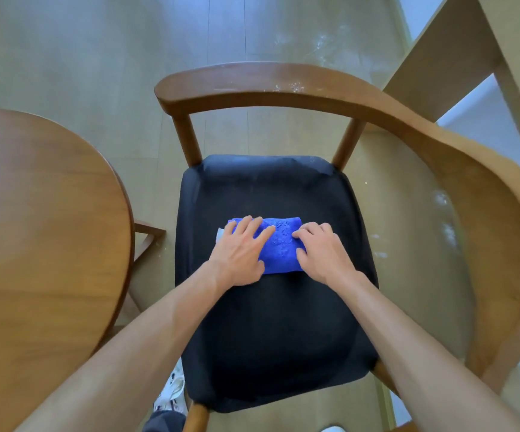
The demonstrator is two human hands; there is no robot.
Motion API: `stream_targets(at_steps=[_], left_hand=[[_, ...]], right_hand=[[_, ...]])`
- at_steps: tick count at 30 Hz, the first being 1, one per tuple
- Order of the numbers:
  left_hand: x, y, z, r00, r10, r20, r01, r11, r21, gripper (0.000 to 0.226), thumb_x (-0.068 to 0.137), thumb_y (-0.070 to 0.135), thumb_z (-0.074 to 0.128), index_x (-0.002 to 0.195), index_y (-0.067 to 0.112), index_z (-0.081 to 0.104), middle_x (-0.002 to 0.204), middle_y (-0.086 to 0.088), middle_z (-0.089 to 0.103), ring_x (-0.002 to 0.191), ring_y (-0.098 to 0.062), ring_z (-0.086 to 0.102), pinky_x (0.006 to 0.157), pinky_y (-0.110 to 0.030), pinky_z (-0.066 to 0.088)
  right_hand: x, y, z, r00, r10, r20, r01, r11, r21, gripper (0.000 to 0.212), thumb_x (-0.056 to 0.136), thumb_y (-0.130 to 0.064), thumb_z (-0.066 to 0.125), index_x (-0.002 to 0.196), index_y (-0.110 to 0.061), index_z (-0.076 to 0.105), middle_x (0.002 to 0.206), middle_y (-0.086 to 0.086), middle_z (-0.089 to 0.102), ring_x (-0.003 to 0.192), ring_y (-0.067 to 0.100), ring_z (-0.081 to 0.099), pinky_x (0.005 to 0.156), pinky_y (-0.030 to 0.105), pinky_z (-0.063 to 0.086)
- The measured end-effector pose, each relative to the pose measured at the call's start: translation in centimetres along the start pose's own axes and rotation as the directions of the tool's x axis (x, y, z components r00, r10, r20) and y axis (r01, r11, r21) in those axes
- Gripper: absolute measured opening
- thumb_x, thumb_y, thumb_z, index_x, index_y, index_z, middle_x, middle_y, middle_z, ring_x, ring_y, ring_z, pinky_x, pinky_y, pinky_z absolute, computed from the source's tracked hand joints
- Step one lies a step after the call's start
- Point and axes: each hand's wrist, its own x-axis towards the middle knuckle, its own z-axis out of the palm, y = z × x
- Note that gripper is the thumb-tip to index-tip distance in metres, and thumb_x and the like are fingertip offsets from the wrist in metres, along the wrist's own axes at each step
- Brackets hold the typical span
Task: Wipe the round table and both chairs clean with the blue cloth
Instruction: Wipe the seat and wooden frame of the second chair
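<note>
A folded blue cloth (280, 244) lies flat on the black seat (271, 332) of a wooden chair (439, 145). My left hand (240, 254) rests palm-down on the cloth's left part with fingers spread. On the cloth's right part my right hand (321, 251) presses with fingers bent. A small white tag shows at the cloth's left edge. The round wooden table (40, 232) fills the left side of the view. Only one chair is visible.
The chair's curved backrest and armrest (283, 85) wrap around the far and right sides of the seat. White dust specks lie on the backrest and on the pale wooden floor (96, 57). A light wooden frame (458, 48) stands at the top right.
</note>
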Motion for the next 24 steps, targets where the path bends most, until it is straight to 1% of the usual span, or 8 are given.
stream_targets(at_steps=[3, 6, 9, 13, 15, 19, 21, 24], left_hand=[[0.9, 0.2, 1.0, 0.993, 0.105, 0.049, -0.105, 0.994, -0.003, 0.089, 0.082, 0.058, 0.053, 0.152, 0.032, 0.005, 0.160, -0.007, 0.005, 0.147, -0.030, 0.002, 0.117, -0.051, 0.003], [1.6, 0.3, 2.2, 0.982, 0.174, 0.081, -0.181, 0.978, 0.101, 0.098, 0.077, 0.067, 0.053, 0.151, 0.037, -0.003, 0.160, -0.010, 0.001, 0.147, -0.034, 0.002, 0.115, -0.057, 0.007], [1.7, 0.3, 3.2, 0.978, 0.188, -0.086, -0.175, 0.975, 0.139, 0.085, 0.074, 0.062, 0.060, 0.148, 0.037, 0.027, 0.153, -0.017, 0.029, 0.136, -0.037, 0.034, 0.104, -0.054, 0.031], [2.1, 0.6, 3.2, 0.941, 0.201, -0.273, -0.143, 0.965, 0.218, 0.063, 0.067, 0.047, 0.070, 0.127, 0.028, 0.059, 0.118, -0.017, 0.061, 0.090, -0.035, 0.059, 0.070, -0.041, 0.046], [2.0, 1.8, 2.9, 0.943, 0.092, -0.320, -0.041, 0.986, 0.163, 0.059, 0.065, 0.041, 0.074, 0.120, 0.023, 0.064, 0.103, -0.016, 0.063, 0.076, -0.033, 0.057, 0.059, -0.038, 0.045], [0.8, 4.9, 2.6, 0.898, -0.345, -0.273, 0.301, 0.934, -0.189, 0.060, 0.069, 0.040, 0.077, 0.122, 0.015, 0.062, 0.094, -0.016, 0.058, 0.067, -0.030, 0.051, 0.040, -0.028, 0.041], [0.0, 5.1, 3.2, 0.871, -0.420, -0.256, 0.366, 0.901, -0.234, 0.072, 0.070, 0.051, 0.074, 0.130, 0.015, 0.056, 0.112, -0.020, 0.057, 0.080, -0.034, 0.055, 0.047, -0.031, 0.044], [-0.6, 4.9, 4.9, 0.915, -0.261, -0.308, 0.238, 0.965, -0.112, 0.082, 0.069, 0.060, 0.067, 0.140, 0.024, 0.049, 0.143, -0.027, 0.041, 0.119, -0.043, 0.050, 0.086, -0.054, 0.046]], right_hand=[[-0.9, 2.2, 0.0, 0.995, 0.041, -0.087, -0.030, 0.992, 0.119, 0.038, 0.092, -0.018, 0.049, 0.130, -0.017, 0.054, 0.132, -0.002, 0.050, 0.112, 0.023, 0.044, 0.092, 0.033, 0.039], [-2.5, 4.4, 1.0, 0.992, 0.116, -0.047, -0.113, 0.991, 0.077, 0.040, 0.094, -0.023, 0.049, 0.133, -0.018, 0.050, 0.137, -0.002, 0.046, 0.119, 0.023, 0.041, 0.096, 0.032, 0.037], [-3.9, 4.4, 3.4, 0.990, 0.125, -0.057, -0.123, 0.992, 0.033, 0.045, 0.095, -0.028, 0.050, 0.139, -0.018, 0.045, 0.147, 0.004, 0.037, 0.132, 0.024, 0.035, 0.102, 0.035, 0.034], [-4.1, 2.6, 6.0, 0.968, 0.184, -0.172, -0.163, 0.978, 0.128, 0.045, 0.085, -0.017, 0.065, 0.129, -0.008, 0.056, 0.139, 0.016, 0.048, 0.128, 0.034, 0.045, 0.098, 0.045, 0.042], [-4.2, 2.0, 6.5, 0.954, 0.215, -0.209, -0.187, 0.971, 0.146, 0.045, 0.082, -0.015, 0.069, 0.124, -0.005, 0.059, 0.136, 0.019, 0.051, 0.124, 0.037, 0.049, 0.097, 0.047, 0.045], [-4.1, 2.4, 6.7, 0.946, 0.217, -0.242, -0.189, 0.973, 0.133, 0.049, 0.082, -0.017, 0.071, 0.127, -0.006, 0.059, 0.138, 0.019, 0.049, 0.127, 0.037, 0.048, 0.101, 0.049, 0.043], [-3.8, 2.8, 6.7, 0.949, 0.202, -0.242, -0.178, 0.977, 0.117, 0.050, 0.083, -0.020, 0.070, 0.130, -0.008, 0.058, 0.141, 0.018, 0.047, 0.131, 0.036, 0.045, 0.104, 0.051, 0.041], [-3.2, 3.0, 7.3, 0.959, 0.162, -0.232, -0.143, 0.985, 0.099, 0.052, 0.084, -0.026, 0.068, 0.133, -0.012, 0.056, 0.145, 0.016, 0.044, 0.134, 0.035, 0.041, 0.107, 0.052, 0.036]])
